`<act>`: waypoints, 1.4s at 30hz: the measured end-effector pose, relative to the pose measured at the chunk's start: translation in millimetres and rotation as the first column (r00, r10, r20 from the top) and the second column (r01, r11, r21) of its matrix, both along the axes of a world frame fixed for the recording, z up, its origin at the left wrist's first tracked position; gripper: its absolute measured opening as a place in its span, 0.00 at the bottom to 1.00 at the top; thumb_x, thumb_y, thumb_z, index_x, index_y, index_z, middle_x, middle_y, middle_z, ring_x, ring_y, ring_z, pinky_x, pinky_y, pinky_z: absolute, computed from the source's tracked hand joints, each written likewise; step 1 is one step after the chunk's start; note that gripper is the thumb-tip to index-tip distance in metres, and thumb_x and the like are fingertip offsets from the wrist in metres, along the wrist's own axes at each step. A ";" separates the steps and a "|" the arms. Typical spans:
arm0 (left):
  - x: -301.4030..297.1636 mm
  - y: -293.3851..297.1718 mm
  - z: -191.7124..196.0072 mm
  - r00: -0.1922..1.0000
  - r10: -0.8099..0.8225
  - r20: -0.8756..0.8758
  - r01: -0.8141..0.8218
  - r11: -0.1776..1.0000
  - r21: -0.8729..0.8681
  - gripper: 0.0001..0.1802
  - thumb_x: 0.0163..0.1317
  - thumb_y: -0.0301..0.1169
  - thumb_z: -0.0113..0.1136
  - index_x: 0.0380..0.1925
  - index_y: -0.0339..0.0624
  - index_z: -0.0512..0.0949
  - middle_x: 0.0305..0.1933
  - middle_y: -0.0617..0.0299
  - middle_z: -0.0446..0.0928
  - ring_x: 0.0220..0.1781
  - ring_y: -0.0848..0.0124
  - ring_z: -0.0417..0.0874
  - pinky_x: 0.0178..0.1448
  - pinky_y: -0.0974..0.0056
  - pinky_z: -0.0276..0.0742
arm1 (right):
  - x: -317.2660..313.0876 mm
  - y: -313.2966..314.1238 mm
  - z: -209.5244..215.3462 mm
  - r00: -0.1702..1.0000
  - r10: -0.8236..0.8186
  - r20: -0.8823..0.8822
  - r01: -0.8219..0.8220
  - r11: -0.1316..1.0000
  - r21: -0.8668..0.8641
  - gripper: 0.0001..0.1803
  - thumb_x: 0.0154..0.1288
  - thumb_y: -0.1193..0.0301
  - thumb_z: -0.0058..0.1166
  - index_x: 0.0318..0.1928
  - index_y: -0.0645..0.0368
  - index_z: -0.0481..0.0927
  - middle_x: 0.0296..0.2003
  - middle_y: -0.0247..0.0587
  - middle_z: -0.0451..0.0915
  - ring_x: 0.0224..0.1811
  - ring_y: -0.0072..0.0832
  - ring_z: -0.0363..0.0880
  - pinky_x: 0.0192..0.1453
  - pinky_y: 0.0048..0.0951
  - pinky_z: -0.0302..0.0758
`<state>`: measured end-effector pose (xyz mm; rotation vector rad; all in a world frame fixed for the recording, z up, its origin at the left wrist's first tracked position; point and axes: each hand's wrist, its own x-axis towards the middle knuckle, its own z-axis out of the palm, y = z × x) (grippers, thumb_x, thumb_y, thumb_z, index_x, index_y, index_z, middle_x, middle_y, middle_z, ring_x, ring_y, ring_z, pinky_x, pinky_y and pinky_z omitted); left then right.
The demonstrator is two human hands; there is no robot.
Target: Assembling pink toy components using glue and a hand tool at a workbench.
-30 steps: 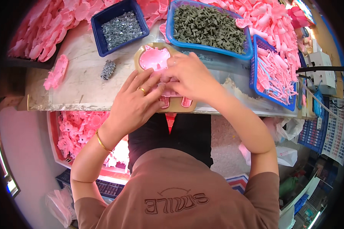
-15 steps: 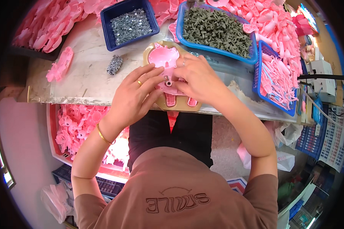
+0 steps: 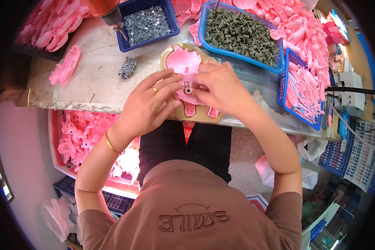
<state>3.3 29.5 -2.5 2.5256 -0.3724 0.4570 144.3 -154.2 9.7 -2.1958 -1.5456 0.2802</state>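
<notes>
A pink plastic toy shell (image 3: 190, 78), with a round bowl-shaped top and two leg pieces below, lies in a tan holder (image 3: 167, 58) at the table's front edge. A small metal piece with a round end (image 3: 188, 90) sits in its middle. My left hand (image 3: 152, 100) lies over the shell's left side, fingers stretched and slightly apart, the fingertips at its edge. From the right, my right hand (image 3: 223, 87) bends its fingers and thumb together at the shell's right side. Whatever is between those fingertips is hidden.
An orange power screwdriver (image 3: 106, 9) hangs bit-down at upper left, near a dark blue bin of screws (image 3: 177, 30). A screw cluster (image 3: 127, 68) and a loose pink part (image 3: 66, 66) lie left. Behind are a blue tray (image 3: 202, 31) of grey-green pieces and a blue basket (image 3: 282, 89) of pink sticks.
The orange screwdriver has come into view at the upper left. The view has shifted a little; both hands stay at the shell in nearly the same pose.
</notes>
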 end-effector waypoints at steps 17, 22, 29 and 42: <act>2.3 -3.5 -2.2 1.000 -0.030 0.005 0.029 0.989 0.143 0.18 0.60 0.36 0.65 0.50 0.45 0.79 0.60 0.59 0.76 0.66 0.57 0.73 0.66 0.53 0.71 | -1.8 4.5 -0.7 0.996 0.045 0.071 -0.048 0.998 0.043 0.05 0.53 0.72 0.61 0.31 0.58 0.81 0.33 0.38 0.76 0.46 0.38 0.75 0.45 0.42 0.66; 2.2 -9.6 -2.1 1.000 -0.020 0.009 0.017 0.962 0.274 0.17 0.61 0.42 0.63 0.47 0.48 0.79 0.60 0.60 0.75 0.67 0.59 0.72 0.70 0.50 0.66 | -1.0 7.9 8.4 0.990 0.078 0.121 -0.071 0.995 -0.066 0.04 0.53 0.73 0.60 0.30 0.59 0.81 0.33 0.39 0.76 0.46 0.38 0.75 0.46 0.42 0.67; 1.2 -24.0 0.5 0.998 0.056 -0.017 -0.048 0.951 0.305 0.17 0.61 0.45 0.63 0.41 0.46 0.77 0.58 0.58 0.76 0.66 0.58 0.72 0.72 0.49 0.65 | -0.9 8.6 5.0 0.990 0.072 0.118 -0.068 0.997 -0.034 0.05 0.53 0.71 0.61 0.32 0.58 0.82 0.34 0.39 0.77 0.47 0.38 0.75 0.48 0.43 0.67; -0.8 -26.5 -2.7 0.997 0.068 -0.043 -0.057 0.973 0.223 0.19 0.60 0.41 0.66 0.47 0.44 0.78 0.59 0.56 0.75 0.66 0.56 0.71 0.73 0.48 0.63 | -8.1 -27.5 0.1 0.975 -0.160 0.155 0.144 0.984 0.108 0.07 0.52 0.70 0.65 0.33 0.55 0.82 0.31 0.35 0.76 0.42 0.36 0.75 0.45 0.38 0.68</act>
